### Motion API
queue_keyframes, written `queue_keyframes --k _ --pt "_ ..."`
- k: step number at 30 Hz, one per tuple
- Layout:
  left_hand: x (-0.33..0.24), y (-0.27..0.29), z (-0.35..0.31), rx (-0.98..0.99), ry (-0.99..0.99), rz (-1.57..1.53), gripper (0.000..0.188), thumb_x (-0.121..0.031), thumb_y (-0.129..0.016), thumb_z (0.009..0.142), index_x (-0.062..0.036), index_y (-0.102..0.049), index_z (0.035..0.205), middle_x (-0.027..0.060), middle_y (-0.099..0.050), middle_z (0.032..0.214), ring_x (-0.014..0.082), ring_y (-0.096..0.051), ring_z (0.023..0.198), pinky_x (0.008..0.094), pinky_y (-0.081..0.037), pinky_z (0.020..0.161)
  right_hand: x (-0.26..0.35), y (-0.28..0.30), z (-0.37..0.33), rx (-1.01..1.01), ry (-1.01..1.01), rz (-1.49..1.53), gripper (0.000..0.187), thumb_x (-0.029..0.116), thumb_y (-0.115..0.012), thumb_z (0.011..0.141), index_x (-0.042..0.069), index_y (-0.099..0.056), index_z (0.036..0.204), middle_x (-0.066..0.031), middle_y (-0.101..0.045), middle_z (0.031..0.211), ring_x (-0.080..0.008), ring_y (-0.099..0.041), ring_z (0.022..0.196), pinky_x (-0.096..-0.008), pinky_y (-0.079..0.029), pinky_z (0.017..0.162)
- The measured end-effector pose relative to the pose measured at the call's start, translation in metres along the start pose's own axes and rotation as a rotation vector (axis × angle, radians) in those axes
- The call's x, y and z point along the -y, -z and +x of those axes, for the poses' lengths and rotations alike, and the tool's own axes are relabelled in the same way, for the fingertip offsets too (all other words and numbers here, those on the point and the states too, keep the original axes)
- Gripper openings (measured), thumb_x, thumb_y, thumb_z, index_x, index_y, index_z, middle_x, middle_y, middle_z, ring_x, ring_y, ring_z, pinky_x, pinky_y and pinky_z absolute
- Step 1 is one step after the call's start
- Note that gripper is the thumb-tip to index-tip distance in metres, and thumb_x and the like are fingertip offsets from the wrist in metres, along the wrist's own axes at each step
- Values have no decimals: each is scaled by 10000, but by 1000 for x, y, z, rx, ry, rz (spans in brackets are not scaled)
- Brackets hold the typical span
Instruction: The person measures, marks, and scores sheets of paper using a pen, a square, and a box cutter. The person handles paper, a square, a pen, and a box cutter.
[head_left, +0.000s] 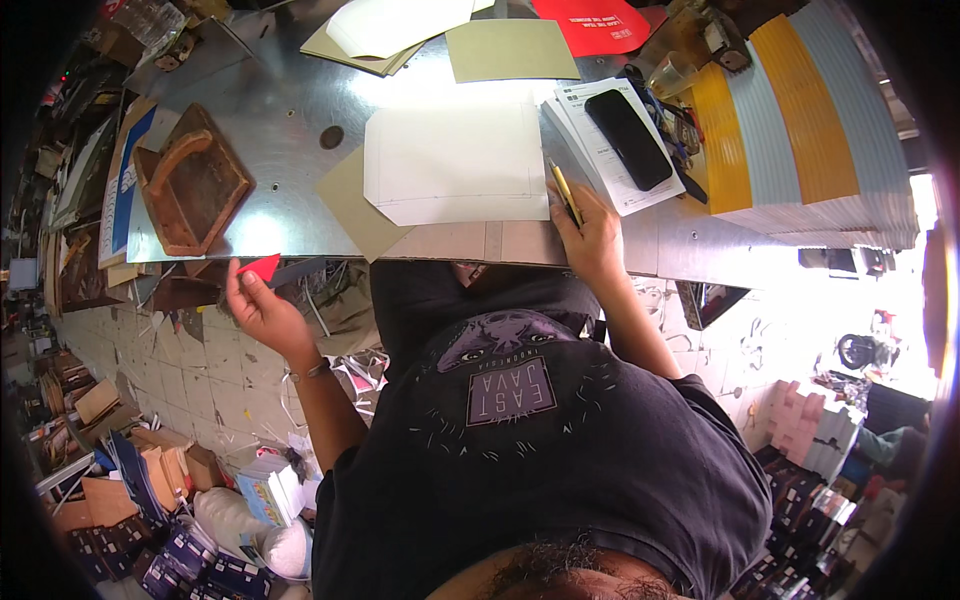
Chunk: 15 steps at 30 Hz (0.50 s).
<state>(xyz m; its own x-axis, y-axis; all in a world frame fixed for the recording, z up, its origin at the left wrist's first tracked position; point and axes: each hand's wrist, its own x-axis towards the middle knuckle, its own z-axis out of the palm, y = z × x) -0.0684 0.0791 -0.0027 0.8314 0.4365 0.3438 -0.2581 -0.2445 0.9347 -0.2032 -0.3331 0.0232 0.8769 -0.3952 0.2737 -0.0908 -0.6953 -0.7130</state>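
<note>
My left hand (262,308) is just off the table's front edge, its fingers closed on a small red triangular scrap (262,268). At the right edge of a white sheet (455,160), my right hand (592,232) grips a slim gold-coloured tool (566,192) with a pointed end; whether it is a pen or a cutter I cannot tell. The sheet has cut corners on its left side and faint lines near its edges. Part of a grey-beige board (355,205) shows from under it.
The metal table (285,130) bears a worn wooden block with a handle (195,185) at left. Boards (512,50) and a red sheet (592,25) lie at the back. To the right are a black phone (630,140) on papers, a plastic cup (672,75) and a tall stack (800,130).
</note>
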Motion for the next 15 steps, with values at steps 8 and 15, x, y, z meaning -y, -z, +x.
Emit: queue_keyframes --k 8,15 --pt "2 26 12 -51 -50 49 417 -185 -470 1215 39 -553 1557 267 -748 1381 234 -711 1231 343 -529 1094 24 -17 -3 215 6 -36 438 244 -734 1010 106 -708 1425 -212 -773 1265 -437 -749 1104 -514 -595 946" --pt "21 37 3 -40 171 -85 393 -258 -508 1208 -50 -581 1533 152 -777 1251 224 -728 1153 370 -601 976 42 -29 7 365 203 -65 443 227 -733 1013 117 -712 1441 -167 -764 1335 -429 -738 1147 -505 -597 981"
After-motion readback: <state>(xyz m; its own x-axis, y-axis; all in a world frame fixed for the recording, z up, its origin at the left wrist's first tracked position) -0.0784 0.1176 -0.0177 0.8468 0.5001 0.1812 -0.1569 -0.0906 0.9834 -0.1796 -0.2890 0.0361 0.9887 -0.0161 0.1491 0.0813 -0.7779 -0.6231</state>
